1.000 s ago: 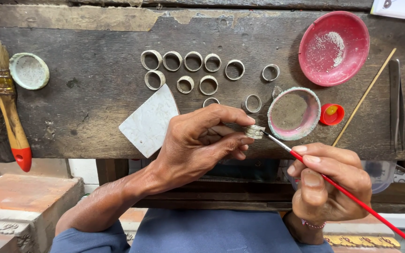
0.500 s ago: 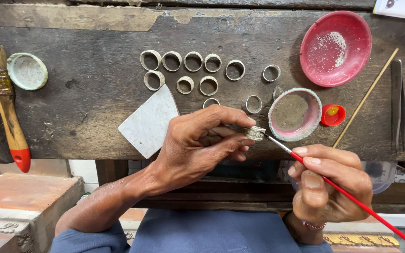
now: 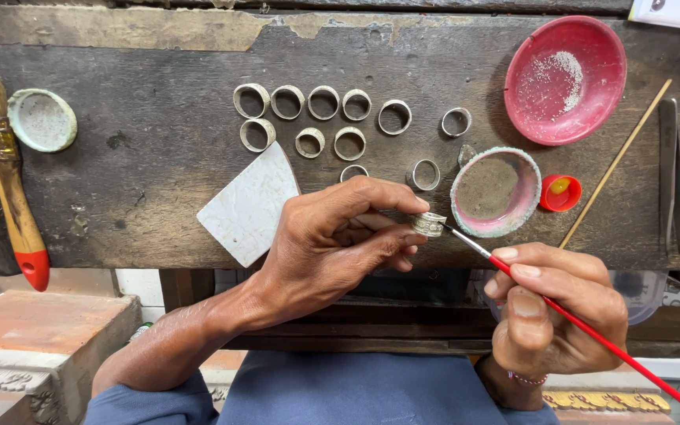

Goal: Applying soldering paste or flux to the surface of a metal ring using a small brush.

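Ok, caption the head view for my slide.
Left hand holds a metal ring while right hand touches a red-handled brush to it.

Soft, even daylight is falling across the dark tabletop (image 3: 159,173); shadows are staying faint; nothing is glaring; focus is holding sharp throughout; far corners are bending slightly.
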